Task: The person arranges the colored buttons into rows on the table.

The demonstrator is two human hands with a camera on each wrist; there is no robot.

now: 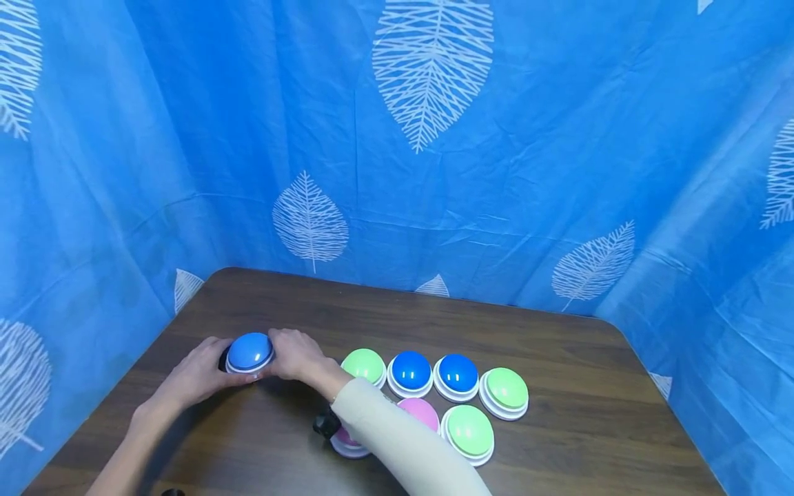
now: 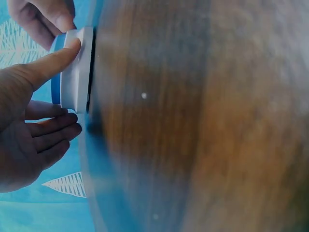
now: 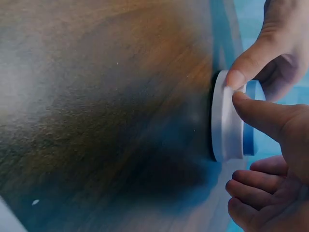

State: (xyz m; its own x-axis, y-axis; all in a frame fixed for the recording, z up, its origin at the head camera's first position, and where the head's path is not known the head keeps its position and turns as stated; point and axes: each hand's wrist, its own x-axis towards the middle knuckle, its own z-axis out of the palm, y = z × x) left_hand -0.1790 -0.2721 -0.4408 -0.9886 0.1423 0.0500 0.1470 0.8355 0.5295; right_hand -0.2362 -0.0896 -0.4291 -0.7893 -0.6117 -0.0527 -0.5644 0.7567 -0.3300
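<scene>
Toward the table's left side, both hands hold a domed push button (image 1: 249, 350) with a blue top and a white round base. My left hand (image 1: 197, 375) grips its left side; in the left wrist view the thumb (image 2: 60, 59) lies along the white base, with the other fingers beyond. From the opposite side my right hand (image 1: 296, 353) pinches the base. The right wrist view shows both thumbs close together on the white rim (image 3: 227, 125). Whether the base touches the tabletop is hard to tell.
Right of the hands stand several similar buttons in two rows: green (image 1: 364, 365), blue (image 1: 412, 370), blue (image 1: 457, 373) and green (image 1: 506, 388) behind, pink (image 1: 419, 412) and green (image 1: 470, 430) in front. The right sleeve (image 1: 397, 430) partly covers another pink one (image 1: 346, 441). Blue curtains (image 1: 347, 138) surround the wooden table (image 1: 558, 358).
</scene>
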